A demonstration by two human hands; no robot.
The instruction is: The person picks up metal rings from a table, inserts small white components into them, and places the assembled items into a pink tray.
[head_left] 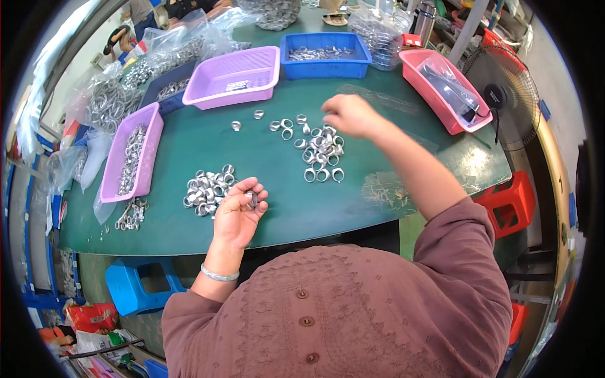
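Observation:
My left hand (237, 217), palm up near the table's front edge, has its fingers curled round a silver-coloured metal ring (252, 200). Just left of it lies a heap of similar rings (205, 191). Further right and back, my right hand (350, 116) hovers beside the upper end of a second ring pile (324, 150). Its fingers are bent together and point left; what they hold, if anything, is hidden. A few single rings (258, 114) are scattered on the green table (277, 208) between the hands and the baskets.
Along the back stand a lilac basket (217, 96) and a blue tray of metal parts (326, 70). A lilac basket of rings (155, 154) is at left, a pink basket (411, 64) and a fan (498, 97) at right. Stools (129, 290) stand below; another person (189, 7) is beyond.

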